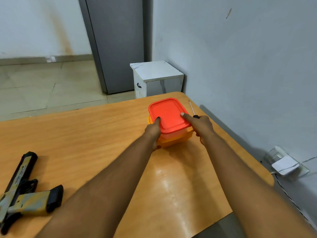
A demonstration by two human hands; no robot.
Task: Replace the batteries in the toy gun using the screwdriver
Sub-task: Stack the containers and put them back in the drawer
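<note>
Two plastic tubs [173, 138] sit stacked near the far right corner of my wooden table [85, 134], and both my hands are on them. The top one has a red-orange lid [169, 115], pressed shut; its walls look pale and see-through below the lid, but I cannot make out anything inside. The tub beneath is orange, and what it holds is hidden from me too.

My left hand [153, 130] grips the stack's left side, thumb lying over the lid's edge, the other fingers curled around the side, partly out of sight. My right hand [199, 125] is on the right side, thumb pressing flat on the lid's right edge. The same hand also holds the screwdriver [193, 111]: its black handle is tucked in my curled fingers and the thin metal shaft pokes up and away beyond the tubs, towards the wall [240, 66].

The toy gun [22, 191] lies well apart from all this, flat on the table at the near left, black and yellowish, its grip pointing right.
</note>
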